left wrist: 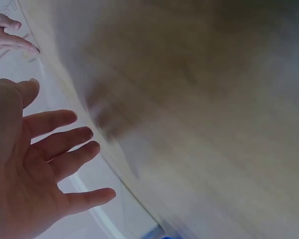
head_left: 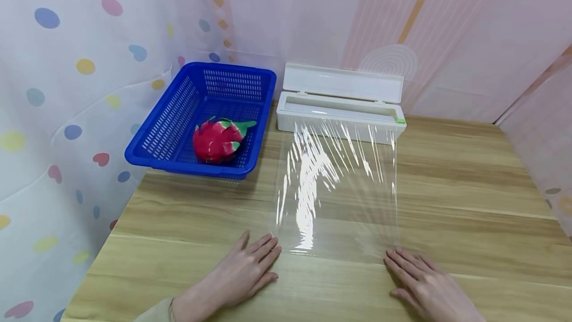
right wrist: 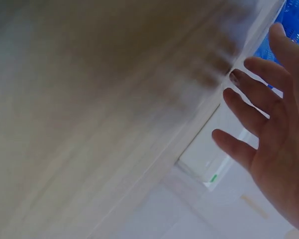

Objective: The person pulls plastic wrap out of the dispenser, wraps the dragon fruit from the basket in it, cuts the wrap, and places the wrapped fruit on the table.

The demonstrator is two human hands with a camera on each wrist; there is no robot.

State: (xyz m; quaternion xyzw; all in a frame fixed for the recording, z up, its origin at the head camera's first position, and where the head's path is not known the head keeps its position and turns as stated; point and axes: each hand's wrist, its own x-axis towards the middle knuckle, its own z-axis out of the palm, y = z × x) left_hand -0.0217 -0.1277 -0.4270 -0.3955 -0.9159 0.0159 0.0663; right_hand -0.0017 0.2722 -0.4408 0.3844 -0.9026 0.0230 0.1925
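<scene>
A sheet of clear plastic wrap stretches from a white dispenser box toward the front of the table. My left hand lies with straight fingers at the sheet's near left corner. At the near right corner, the fingertips of my right hand touch the film. Both wrist views show the fingers spread and extended, the left hand and the right hand alike. The box's lid stands raised at the back, and a small green tab sits on its right end.
To the left of the box stands a blue plastic basket with a red and green dragon fruit in it. Patterned curtains border the wooden table at the left, back and right.
</scene>
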